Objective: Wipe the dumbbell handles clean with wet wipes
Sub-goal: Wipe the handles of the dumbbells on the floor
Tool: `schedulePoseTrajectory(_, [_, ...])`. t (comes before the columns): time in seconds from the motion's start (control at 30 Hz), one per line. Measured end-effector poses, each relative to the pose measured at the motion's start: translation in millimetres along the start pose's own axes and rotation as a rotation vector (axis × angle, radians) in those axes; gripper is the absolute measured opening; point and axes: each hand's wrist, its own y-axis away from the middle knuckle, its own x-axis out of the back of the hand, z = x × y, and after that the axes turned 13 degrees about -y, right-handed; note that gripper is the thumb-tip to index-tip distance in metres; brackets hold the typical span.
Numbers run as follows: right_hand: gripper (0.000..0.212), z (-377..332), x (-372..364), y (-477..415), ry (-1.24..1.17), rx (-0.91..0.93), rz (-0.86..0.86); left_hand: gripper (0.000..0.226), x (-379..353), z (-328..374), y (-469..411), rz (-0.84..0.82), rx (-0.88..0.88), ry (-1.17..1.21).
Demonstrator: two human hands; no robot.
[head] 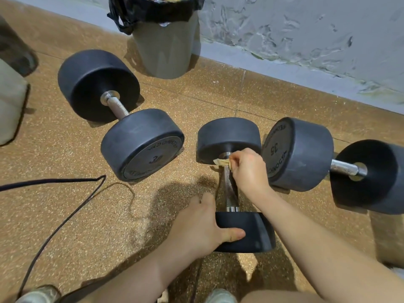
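Observation:
Three black dumbbells lie on the speckled brown floor. The small middle dumbbell (229, 136) points away from me, its chrome handle (227, 193) between my hands. My right hand (249, 169) pinches a soiled, yellowish wet wipe (220, 162) against the far end of that handle, by the far weight. My left hand (201, 228) grips the near weight (251, 232), thumb across its top. A large dumbbell (122, 114) lies to the left, and another marked 35 (306, 154) to the right.
A grey bin (164, 44) with a black liner stands at the wall behind. A dark cable (65, 215) loops over the floor at left. A grey-green block (11, 106) sits at the left edge. My shoes (39, 295) show at the bottom.

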Motion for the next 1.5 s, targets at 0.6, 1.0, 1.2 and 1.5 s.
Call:
schedulePoseTrajectory(0.6, [0.019,0.6,24.4,18.9,0.376,0.218,-0.762,0.023,-0.3,-20.1,-16.8,-0.051,-0.233,0.116])
schedulePoseTrajectory(1.0, [0.009,-57.3,55.1,-26.2,-0.058,0.268,-1.114,0.016,229.8,-88.9,-0.9,0.102,-0.064,-0.067])
schedulePoseTrajectory(1.2, [0.009,-137.2,64.8,-81.2,-0.903,0.014,-0.919,0.015,279.9,-190.3,-0.5,0.293,0.149,-0.232])
schedulePoseTrajectory(1.5, [0.013,-236.1,-2.5,-154.4,-0.967,-0.270,-0.535,0.011,260.4,-281.7,-65.9,0.580,0.213,-0.057])
